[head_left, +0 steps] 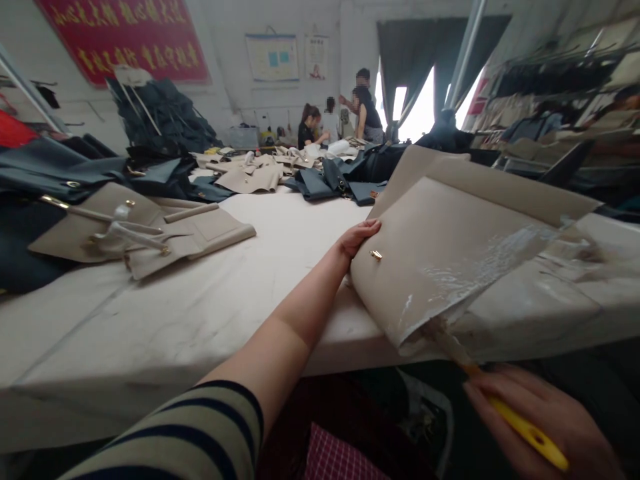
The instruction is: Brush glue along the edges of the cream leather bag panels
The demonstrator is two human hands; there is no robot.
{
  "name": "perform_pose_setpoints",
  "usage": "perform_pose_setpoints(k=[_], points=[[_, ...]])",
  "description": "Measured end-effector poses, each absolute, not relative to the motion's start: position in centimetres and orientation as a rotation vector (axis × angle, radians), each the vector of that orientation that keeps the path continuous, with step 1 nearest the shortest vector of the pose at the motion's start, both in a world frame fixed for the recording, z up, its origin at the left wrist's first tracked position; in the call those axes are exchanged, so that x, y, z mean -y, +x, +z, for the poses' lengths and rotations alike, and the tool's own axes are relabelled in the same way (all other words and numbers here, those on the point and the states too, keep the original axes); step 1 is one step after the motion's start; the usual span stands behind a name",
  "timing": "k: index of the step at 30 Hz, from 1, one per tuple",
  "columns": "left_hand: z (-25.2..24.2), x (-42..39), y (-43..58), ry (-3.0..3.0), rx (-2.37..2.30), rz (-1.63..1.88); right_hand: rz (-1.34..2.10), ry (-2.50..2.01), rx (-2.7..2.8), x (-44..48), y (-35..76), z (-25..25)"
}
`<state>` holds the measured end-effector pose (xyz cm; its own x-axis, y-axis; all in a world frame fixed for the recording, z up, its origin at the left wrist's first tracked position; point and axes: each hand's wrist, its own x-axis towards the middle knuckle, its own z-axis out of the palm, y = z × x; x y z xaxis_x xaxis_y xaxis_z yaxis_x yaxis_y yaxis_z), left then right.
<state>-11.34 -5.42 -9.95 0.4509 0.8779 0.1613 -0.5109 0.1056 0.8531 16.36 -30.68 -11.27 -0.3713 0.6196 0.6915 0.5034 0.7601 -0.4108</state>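
My left hand (361, 236) grips the left edge of a beige leather bag panel (440, 240), fingers closed on it. The panel has a small gold fitting near that hand and is tilted at the table's front edge. Wet, whitish glue (463, 270) streaks its lower right side. Down at the right, my right hand (535, 413) is closed around the yellow handle of a brush (520, 423). The brush's bristles touch the panel's lower edge. Motion blurs the right hand slightly.
Beige bag pieces (200, 243) with straps lie at the left of the white-covered table (295, 280). Dark blue bag pieces (335, 177) and more beige ones are heaped behind. Several people (367, 107) are at the far end. A metal pole (465, 53) rises at the right.
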Motion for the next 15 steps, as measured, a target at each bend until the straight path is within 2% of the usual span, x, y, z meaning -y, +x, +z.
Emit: perform_pose_setpoints(k=[5,15], points=[[-10.0,5.6,-11.8,1.012,-0.38,1.079,0.081,-0.888,2.03,31.2,15.7,-9.8],[-10.2,5.4,-11.6,1.005,-0.353,1.077,0.396,-1.072,1.983,32.9,15.2,-10.9]])
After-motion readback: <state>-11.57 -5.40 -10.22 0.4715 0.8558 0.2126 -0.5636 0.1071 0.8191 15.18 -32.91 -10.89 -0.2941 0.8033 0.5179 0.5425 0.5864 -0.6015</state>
